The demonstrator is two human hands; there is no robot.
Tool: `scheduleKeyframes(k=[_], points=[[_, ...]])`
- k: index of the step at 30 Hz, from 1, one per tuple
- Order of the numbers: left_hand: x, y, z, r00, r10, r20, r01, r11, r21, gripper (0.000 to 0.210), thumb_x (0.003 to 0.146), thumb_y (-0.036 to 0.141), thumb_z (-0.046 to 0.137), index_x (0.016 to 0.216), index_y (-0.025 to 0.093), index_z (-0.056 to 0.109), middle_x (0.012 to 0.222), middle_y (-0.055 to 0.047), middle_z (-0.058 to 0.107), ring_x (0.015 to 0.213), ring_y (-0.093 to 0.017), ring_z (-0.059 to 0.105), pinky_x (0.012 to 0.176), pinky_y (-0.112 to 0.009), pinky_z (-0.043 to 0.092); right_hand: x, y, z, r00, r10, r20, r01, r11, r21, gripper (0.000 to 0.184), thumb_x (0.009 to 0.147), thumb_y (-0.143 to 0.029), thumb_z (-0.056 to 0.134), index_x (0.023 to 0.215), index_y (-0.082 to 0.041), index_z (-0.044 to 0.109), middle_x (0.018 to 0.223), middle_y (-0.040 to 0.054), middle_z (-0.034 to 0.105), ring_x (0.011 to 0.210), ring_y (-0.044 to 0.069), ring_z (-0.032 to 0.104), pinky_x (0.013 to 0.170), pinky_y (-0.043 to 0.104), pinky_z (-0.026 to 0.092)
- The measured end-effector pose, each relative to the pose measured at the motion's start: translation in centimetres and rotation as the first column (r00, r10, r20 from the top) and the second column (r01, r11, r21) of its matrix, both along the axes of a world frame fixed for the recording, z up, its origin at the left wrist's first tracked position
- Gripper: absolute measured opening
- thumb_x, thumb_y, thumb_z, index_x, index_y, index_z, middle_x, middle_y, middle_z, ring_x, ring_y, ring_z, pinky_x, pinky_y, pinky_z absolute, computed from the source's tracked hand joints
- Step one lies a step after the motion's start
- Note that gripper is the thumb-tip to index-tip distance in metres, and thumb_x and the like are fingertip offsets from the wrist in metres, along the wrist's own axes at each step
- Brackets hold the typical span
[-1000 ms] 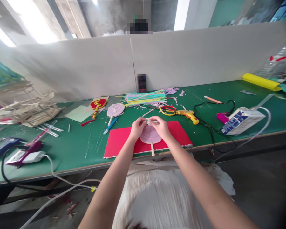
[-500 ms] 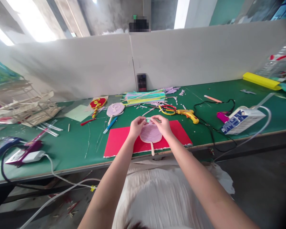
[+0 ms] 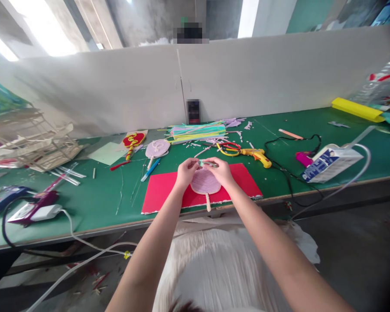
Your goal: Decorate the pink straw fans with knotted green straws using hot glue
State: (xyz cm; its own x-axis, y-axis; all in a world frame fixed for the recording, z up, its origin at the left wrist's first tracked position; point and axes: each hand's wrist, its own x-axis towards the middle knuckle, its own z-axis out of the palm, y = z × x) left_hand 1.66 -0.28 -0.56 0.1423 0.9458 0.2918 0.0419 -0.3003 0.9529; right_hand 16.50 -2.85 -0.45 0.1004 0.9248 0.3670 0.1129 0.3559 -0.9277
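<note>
A tiny pale-green piece (image 3: 201, 163) is pinched in the fingertip grip of the left hand (image 3: 186, 172) and right hand (image 3: 221, 170), at the top of the lilac fan (image 3: 205, 182) on one red board (image 3: 162, 190). It is judged light, soft and easily crushed, best held by its edges. Beyond are counted one other lilac fan (image 3: 157, 148), one red-and-yellow fan (image 3: 134, 139) and one yellow glue gun (image 3: 256, 154).
</note>
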Motion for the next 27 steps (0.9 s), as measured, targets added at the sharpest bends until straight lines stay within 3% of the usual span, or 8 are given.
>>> scheduleKeyframes(k=[16,27], points=[[-0.04,-0.09,0.03,1.0,-0.019,-0.01,0.018,0.999,-0.032,0.024,0.072,0.033,0.063,0.085,0.013,0.065,0.07,-0.003,0.067,0.063,-0.013,0.063,0.064,-0.025,0.051,0.22,0.2,-0.22,1.0,-0.016,0.004,0.016,0.999,-0.031,0.027,0.065,-0.043,0.069,0.076,-0.019,0.067,0.08,0.0046,0.071,0.077,0.019,0.064,0.072,0.031,0.048],[-0.06,-0.26,0.37,0.999,-0.032,-0.025,0.031,0.999,-0.044,0.026,0.071,0.034,0.064,0.085,0.013,0.066,0.073,-0.004,0.069,0.062,-0.013,0.063,0.062,-0.024,0.05,0.18,0.35,-0.44,0.99,0.021,-0.141,-0.032,0.997,-0.075,0.029,0.06,-0.039,0.074,0.077,-0.018,0.062,0.081,0.0054,0.071,0.08,0.02,0.065,0.075,0.032,0.049]])
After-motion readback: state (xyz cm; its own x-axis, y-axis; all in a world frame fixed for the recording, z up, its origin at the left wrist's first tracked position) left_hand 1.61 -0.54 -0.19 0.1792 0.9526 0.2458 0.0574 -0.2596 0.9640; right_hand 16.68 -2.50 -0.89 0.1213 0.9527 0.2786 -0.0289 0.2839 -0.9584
